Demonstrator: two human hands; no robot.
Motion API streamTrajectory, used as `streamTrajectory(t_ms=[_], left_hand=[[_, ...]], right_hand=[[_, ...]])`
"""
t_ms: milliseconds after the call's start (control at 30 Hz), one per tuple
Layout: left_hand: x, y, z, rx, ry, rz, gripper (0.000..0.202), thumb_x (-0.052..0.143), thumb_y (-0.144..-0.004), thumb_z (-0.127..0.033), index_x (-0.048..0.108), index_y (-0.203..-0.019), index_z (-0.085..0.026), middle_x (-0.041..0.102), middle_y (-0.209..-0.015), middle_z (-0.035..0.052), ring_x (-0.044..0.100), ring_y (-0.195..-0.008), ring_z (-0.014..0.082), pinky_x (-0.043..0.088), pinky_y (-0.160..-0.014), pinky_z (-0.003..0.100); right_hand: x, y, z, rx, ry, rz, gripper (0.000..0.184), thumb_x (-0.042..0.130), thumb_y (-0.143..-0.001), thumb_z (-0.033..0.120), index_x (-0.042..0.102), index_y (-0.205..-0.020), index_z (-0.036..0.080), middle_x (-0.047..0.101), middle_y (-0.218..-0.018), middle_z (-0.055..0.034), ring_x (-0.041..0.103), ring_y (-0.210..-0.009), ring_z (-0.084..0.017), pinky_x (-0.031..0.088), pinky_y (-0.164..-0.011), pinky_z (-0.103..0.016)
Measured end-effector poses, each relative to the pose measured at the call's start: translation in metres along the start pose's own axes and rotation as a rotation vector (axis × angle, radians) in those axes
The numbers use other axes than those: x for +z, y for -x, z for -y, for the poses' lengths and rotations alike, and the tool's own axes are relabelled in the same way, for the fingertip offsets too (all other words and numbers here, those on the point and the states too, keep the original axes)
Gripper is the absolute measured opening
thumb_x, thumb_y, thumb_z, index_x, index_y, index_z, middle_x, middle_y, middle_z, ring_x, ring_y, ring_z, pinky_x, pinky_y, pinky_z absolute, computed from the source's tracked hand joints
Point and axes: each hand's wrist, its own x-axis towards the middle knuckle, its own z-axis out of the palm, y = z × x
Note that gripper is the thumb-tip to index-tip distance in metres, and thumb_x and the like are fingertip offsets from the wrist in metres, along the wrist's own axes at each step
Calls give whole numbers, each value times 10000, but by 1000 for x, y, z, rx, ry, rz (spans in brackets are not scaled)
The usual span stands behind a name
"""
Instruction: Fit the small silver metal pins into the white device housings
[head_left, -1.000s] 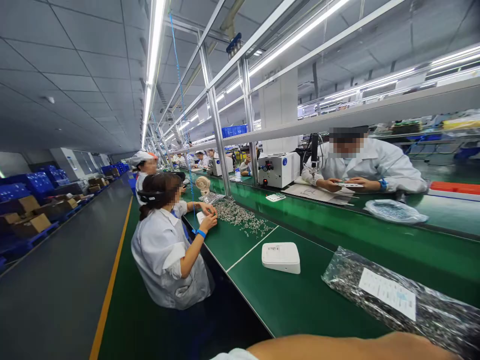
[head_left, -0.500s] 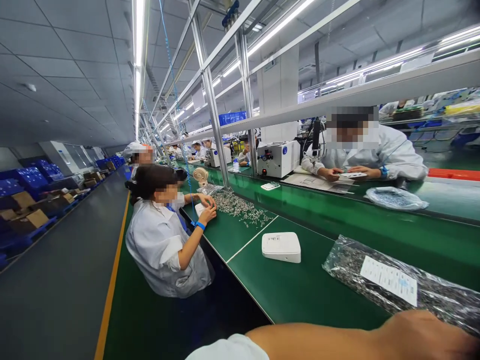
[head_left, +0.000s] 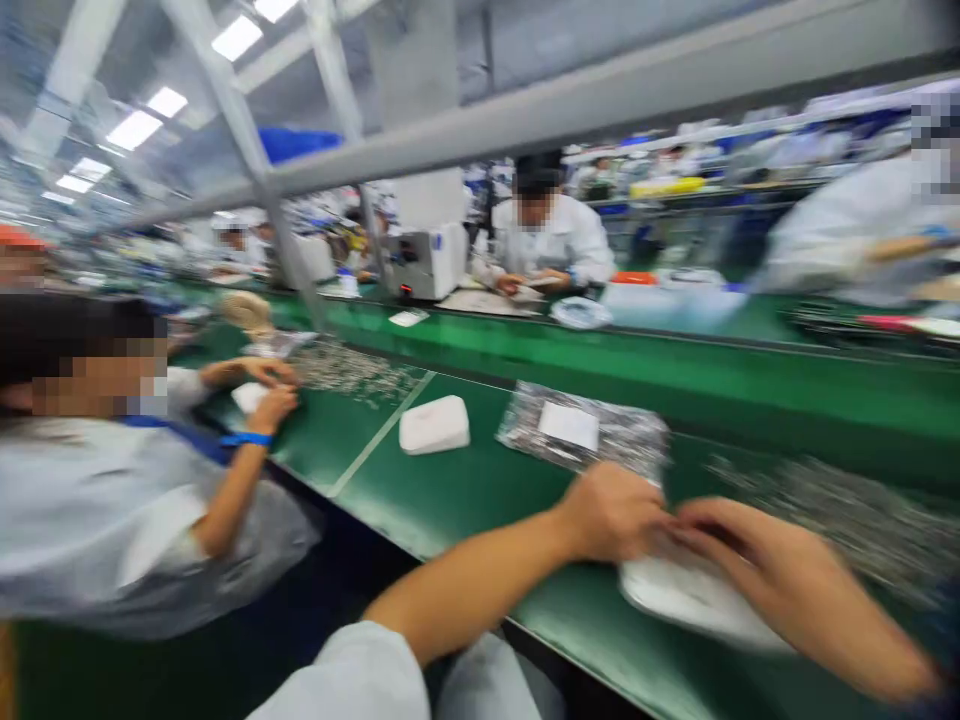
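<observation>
Both my hands meet over a white plastic housing (head_left: 701,610) on the green bench, and motion blur softens all of them. My left hand (head_left: 615,510) is closed, its fingertips bent down at the far edge of the housing; what they pinch is hidden. Over the top of the housing curves my right hand (head_left: 772,575), thumb and fingers drawn together close to the left fingertips. Any small part between them is too blurred to make out. Beyond my left hand lies a clear bag of small metal parts (head_left: 637,435) with a white label (head_left: 568,427).
A second white housing (head_left: 435,425) rests to the left. Loose metal parts (head_left: 862,515) spread at the right, with another pile (head_left: 352,372) farther left. A co-worker (head_left: 150,480) sits at the left; another person (head_left: 551,235) works across the green channel (head_left: 750,375).
The view has swung right and down, so things appear shifted left. Both my hands and the white housing beneath them now show; earlier only one forearm and part of a hand did.
</observation>
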Motion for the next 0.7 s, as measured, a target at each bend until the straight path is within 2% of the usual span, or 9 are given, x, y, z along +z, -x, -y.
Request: streamTrajectory(t_ms=[67,133,200,267,367,467,700], left_hand=[[3,-2,1,7,129,-109,278,440,-963,-307,681,-927,-173,700,-907,109,633,-892,216,456,-780,385],[7,-1,6,32,278,-205,252,450,-955,-316,653,-962,-167,689,-961,99,621,-927,204,441,-816,371],[6,0,9,-28,363,-250,213,466,-919,-297,629,-942,-160,670,-930,84,607,-901,195,433,-804,343],[3,0,10,-179,346,-213,167,474,-888,-258,612,-862,-167,644,-860,61,589,-839,184,421,-750,316],[0,-1,11,-358,247,-101,122,524,-834,-224,589,-741,-180,619,-788,32,568,-777,177,387,-684,301],[2,-2,15,-378,210,-56,128,571,-801,-243,579,-687,-186,617,-743,15,559,-766,181,367,-674,306],[6,-3,19,-337,316,-16,156,567,-792,-241,532,-650,-186,594,-685,0,529,-703,161,352,-647,289]], right_hand=[[-19,13,-2,113,5,242,156,537,-918,316,665,-840,275,683,-762,-40,645,-650,-207,506,-560,-330],[-26,14,-1,206,55,312,134,520,-896,237,634,-827,229,666,-777,-31,631,-689,-196,493,-609,-322],[-25,13,0,227,111,347,118,505,-882,180,610,-835,203,646,-813,-35,612,-723,-186,482,-637,-309],[-22,13,1,171,171,378,126,479,-900,158,595,-860,188,629,-886,-56,594,-764,-189,484,-675,-317],[-14,12,0,24,234,405,146,457,-934,155,595,-888,170,599,-1023,-103,568,-923,-233,494,-824,-383],[-6,9,-6,-54,251,416,128,499,-919,137,607,-857,169,582,-1056,-115,528,-1004,-265,481,-891,-426],[7,5,-16,-39,273,392,115,507,-908,117,582,-836,167,579,-964,-108,525,-912,-252,468,-821,-408]])
